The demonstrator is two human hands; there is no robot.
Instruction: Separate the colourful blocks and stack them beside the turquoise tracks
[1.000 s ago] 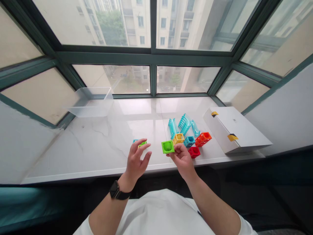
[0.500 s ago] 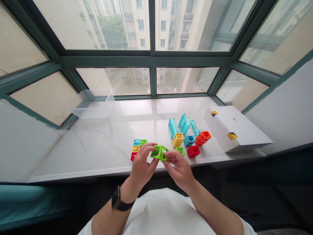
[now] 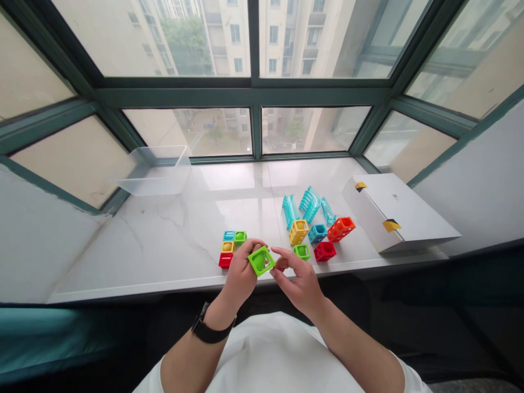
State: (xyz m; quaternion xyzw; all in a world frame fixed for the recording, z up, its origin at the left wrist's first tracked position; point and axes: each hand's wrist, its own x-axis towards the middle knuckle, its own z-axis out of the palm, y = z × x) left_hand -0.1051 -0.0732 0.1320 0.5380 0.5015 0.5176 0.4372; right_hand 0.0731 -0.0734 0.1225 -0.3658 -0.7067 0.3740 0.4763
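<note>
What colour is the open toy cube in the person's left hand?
The toy cube in the left hand is lime green; the head view shows it best.

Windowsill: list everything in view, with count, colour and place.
Marble windowsill: 1, white, under the window.
Clear plastic tub: 1, clear, far left.
Left toy blocks: 4, blue, green, yellow, red, left of the hands.
Right toy blocks: 5, yellow, teal, orange, red, green, right of the hands.
Ribbed pieces: 3, teal, behind the right blocks.
Cardboard box: 1, white, yellow tape, far right.
Wristwatch: 1, black, left wrist.
Left hand: holds green block.
Right hand: open, beside it.
</note>
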